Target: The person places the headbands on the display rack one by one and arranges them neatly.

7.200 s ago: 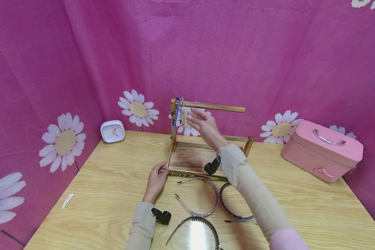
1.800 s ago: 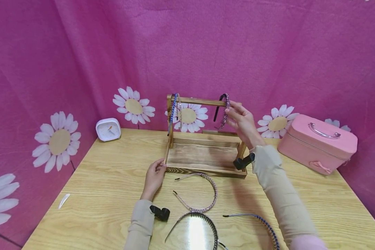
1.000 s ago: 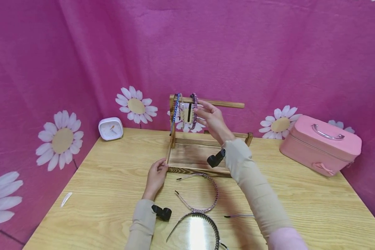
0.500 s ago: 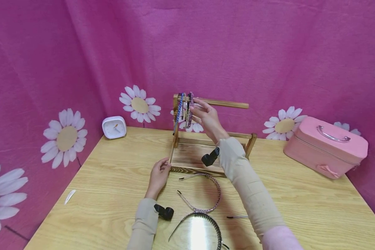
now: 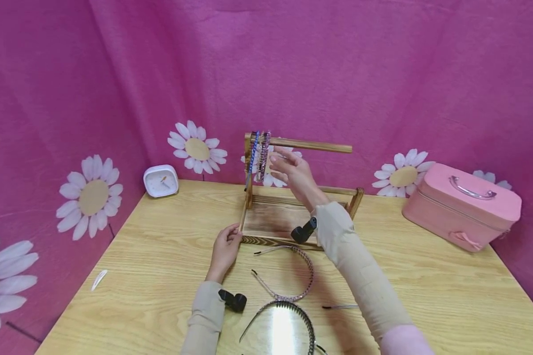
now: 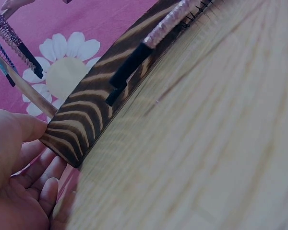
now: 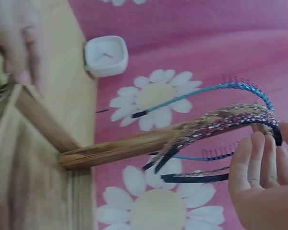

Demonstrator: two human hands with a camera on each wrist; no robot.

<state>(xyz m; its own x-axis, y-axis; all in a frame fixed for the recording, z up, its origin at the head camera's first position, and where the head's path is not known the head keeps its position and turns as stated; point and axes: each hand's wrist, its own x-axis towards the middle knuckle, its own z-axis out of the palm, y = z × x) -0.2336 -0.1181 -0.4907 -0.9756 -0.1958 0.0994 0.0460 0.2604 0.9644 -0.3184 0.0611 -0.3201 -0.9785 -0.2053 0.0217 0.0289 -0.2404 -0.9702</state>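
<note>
Head view: a wooden stand (image 5: 266,241) sits at twelve o'clock on the worktop (image 5: 426,276), its rail (image 5: 313,145) ending free toward three o'clock, with a long run of it between that end and the hung headbands. There is room on the worktop between the stand and the pink case (image 5: 462,207) at two o'clock, and out to the left edge, where a white clip (image 5: 99,279) lies at eight. At six o'clock a pale pink headband (image 5: 311,276) lies just beside the stand's front.

Grouped at the rail's nine o'clock end hang a slim twisted blue headband (image 5: 253,157), a glittery gold headband (image 7: 225,110) and, outermost, a sequinned purple headband (image 5: 266,148) lined in black.

The right hand (image 5: 295,175), at four o'clock to the purple headband, has fingers extended and thumb apart; actual contact cannot be told. The left hand (image 5: 225,250) holds the stand's seven o'clock corner between thumb and fingers.
</note>
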